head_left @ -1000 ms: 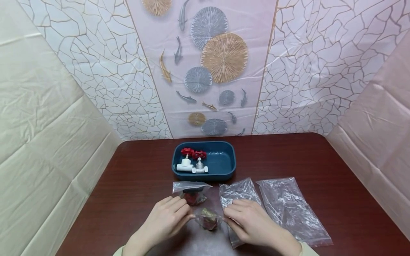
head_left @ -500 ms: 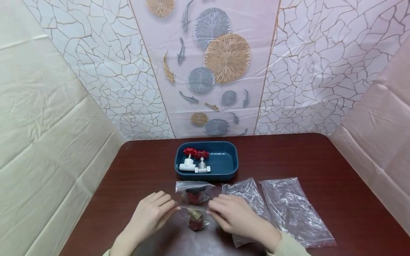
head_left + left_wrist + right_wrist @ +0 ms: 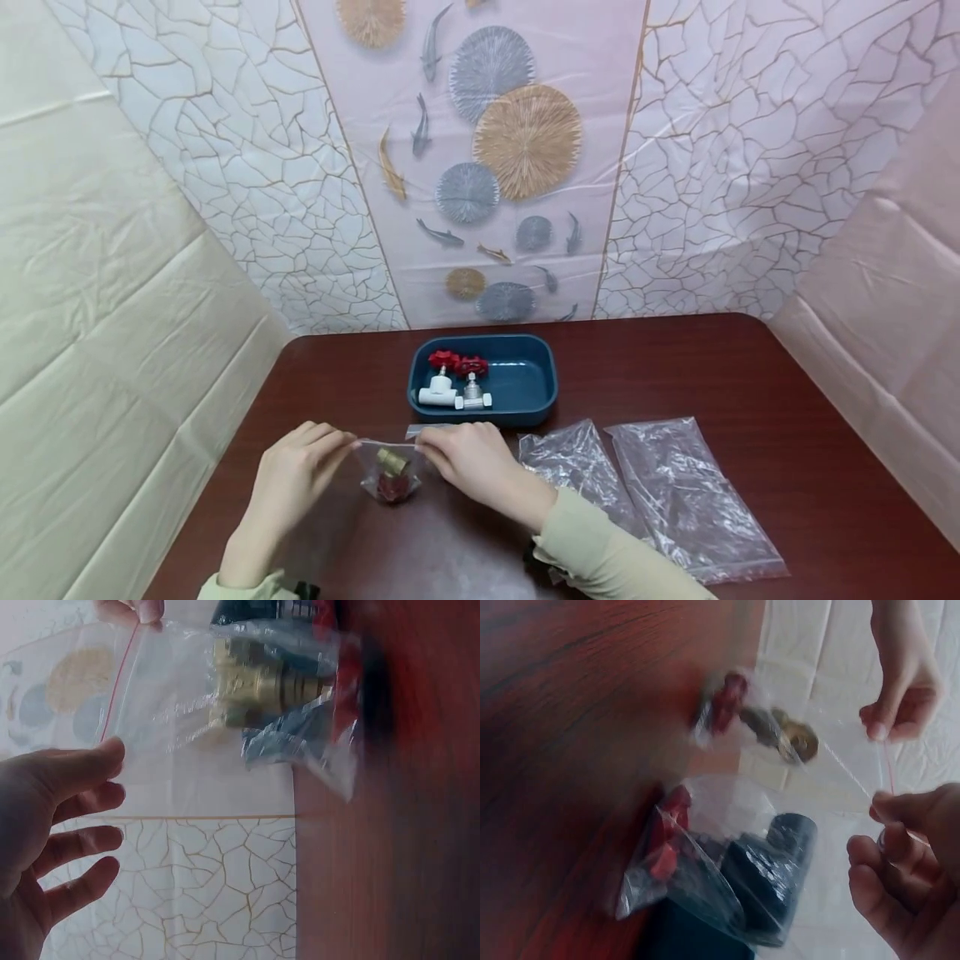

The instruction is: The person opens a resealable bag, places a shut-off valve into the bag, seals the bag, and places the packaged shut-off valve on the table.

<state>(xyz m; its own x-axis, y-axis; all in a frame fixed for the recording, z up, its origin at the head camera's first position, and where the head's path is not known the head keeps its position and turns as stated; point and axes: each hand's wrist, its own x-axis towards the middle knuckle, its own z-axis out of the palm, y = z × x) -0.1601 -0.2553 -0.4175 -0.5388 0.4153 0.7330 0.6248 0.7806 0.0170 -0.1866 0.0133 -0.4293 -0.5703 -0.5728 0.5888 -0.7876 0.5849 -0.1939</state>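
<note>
My left hand (image 3: 288, 471) pinches one top corner of a clear zip bag (image 3: 172, 682), and my right hand (image 3: 472, 462) pinches the other, so the zip edge is stretched between them. Inside the bag a brass valve (image 3: 255, 686) stands with its red handwheel (image 3: 729, 701) at the bottom. The bag is held upright close over the table, left of the middle. Beyond my right hand sits a second zip bag (image 3: 705, 787) with a dark valve (image 3: 761, 885) and red handwheel in it. In the head view my right hand hides most of that bag.
A blue tray (image 3: 525, 387) stands further back, holding a white valve (image 3: 438, 390) and a silvery metal valve (image 3: 473, 393), both with red handwheels. Two flat clear bags (image 3: 693, 492) lie at the right on the dark red-brown table (image 3: 810, 433). Fabric-covered walls close off the sides and back.
Both hands have carried the bag with the brass valve left and slightly away from me. It has gone from in front of the second bag to its left, and my right hand now overlaps that bag.
</note>
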